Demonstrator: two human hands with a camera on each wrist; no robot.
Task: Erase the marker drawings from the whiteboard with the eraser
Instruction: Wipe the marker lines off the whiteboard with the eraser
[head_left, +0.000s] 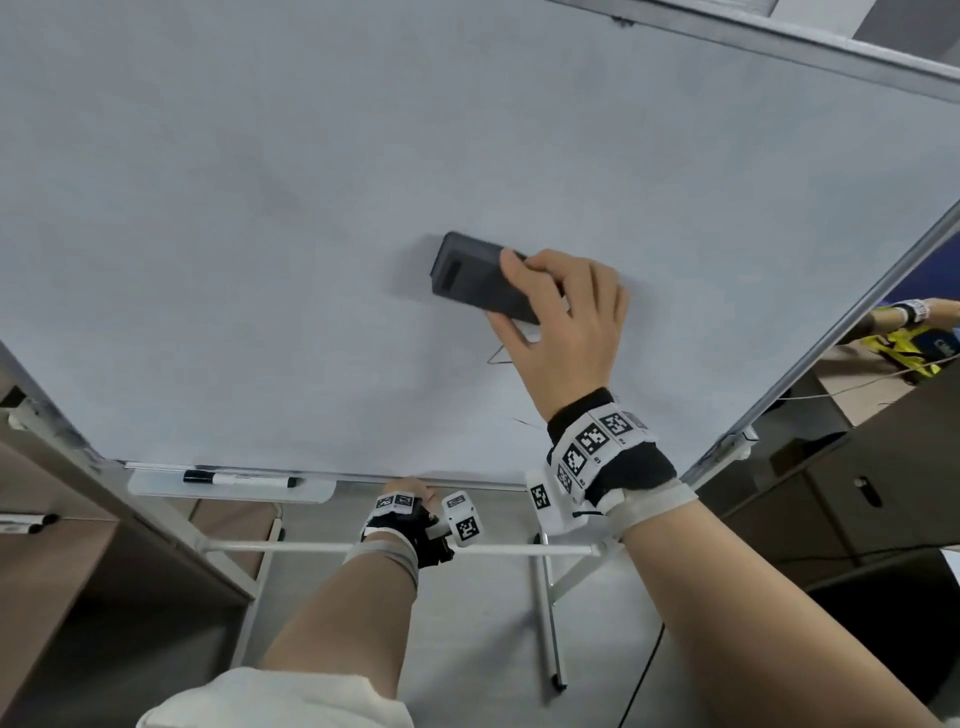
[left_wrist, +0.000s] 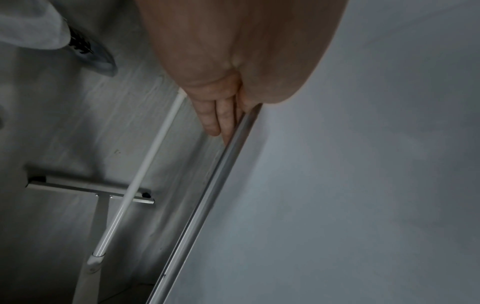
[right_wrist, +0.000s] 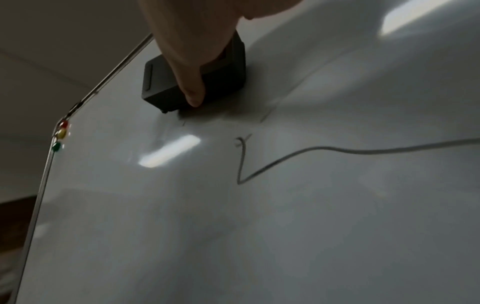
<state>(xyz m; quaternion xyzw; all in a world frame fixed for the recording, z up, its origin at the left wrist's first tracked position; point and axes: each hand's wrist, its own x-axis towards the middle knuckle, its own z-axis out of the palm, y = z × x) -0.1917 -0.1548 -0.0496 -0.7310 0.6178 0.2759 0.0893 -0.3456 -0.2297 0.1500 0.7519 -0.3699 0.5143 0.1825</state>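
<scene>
Right hand (head_left: 563, 322) fingers clamped on black eraser (head_left: 478, 278), long axis slanting down-right across whiteboard (head_left: 260, 234), left hand (left_wrist: 221, 115) gripping its bottom edge

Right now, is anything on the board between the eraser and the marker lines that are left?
Nothing visible does. The right hand holds the eraser flat on the whiteboard, and the remaining marker line lies just below it across bare board. The magnets sit far off at the board's edge.
</scene>
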